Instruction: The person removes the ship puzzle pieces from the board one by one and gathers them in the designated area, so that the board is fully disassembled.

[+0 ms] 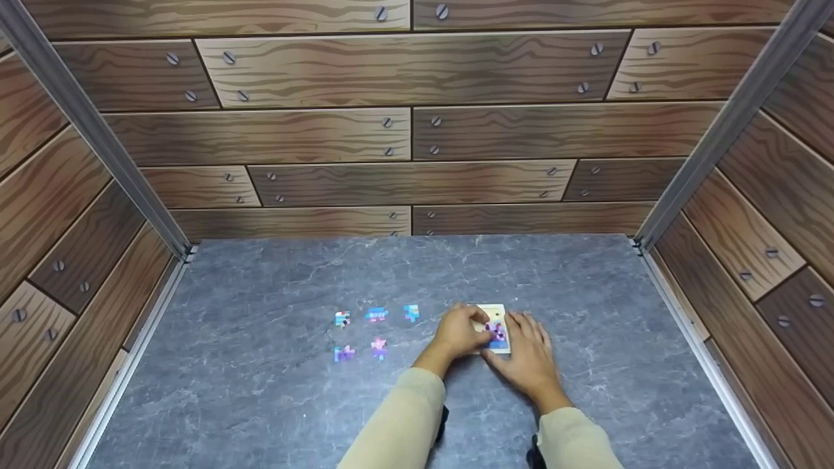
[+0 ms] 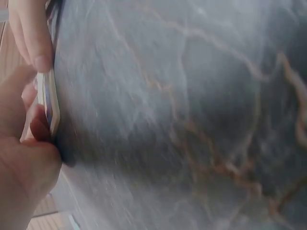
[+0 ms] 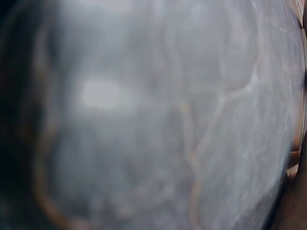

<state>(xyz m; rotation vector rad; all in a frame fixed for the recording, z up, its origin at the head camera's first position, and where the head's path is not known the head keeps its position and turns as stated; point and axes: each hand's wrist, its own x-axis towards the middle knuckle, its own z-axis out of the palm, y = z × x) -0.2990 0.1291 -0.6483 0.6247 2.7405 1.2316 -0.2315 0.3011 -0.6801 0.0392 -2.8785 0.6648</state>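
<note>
Head view sets the thin, cream-edged puzzle board with a multicoloured picture face (image 1: pixel 496 309) flat on the grey marbled tabletop (image 1: pixel 273 391), right of centre and between the two hands. The bare left hand (image 1: pixel 459 332) reaches over its left side, thumb and forefinger bent above the purple-and-pink patch (image 1: pixel 497 332) on the board; whether they pinch a piece there or merely touch it, I cannot tell. The bare right hand (image 1: pixel 529 358) lies along the opposite edge with its fingers extended, gripping nothing that shows.

The step in hand appears to be seating or adjusting a piece on the board while the right hand steadies it. As I judge it, the next move calls for lining up the knobs with their sockets and pressing evenly before the left hand lets go.

The board's right edge runs away from the person, its far end leaning slightly left. With the left edge covered, I cannot be certain which side is longer, nor which way up the picture stands.

Five loose pieces lie well apart from the board, to its left: a red, white and blue piece (image 1: pixel 342 317), a blue-and-pink piece (image 1: pixel 376 314) stretched crosswise, a light-blue piece (image 1: pixel 412 312), a purple-and-blue piece (image 1: pixel 344 353), also crosswise, and a pink-and-lilac piece (image 1: pixel 378 345) whose long axis runs toward the person.
</note>
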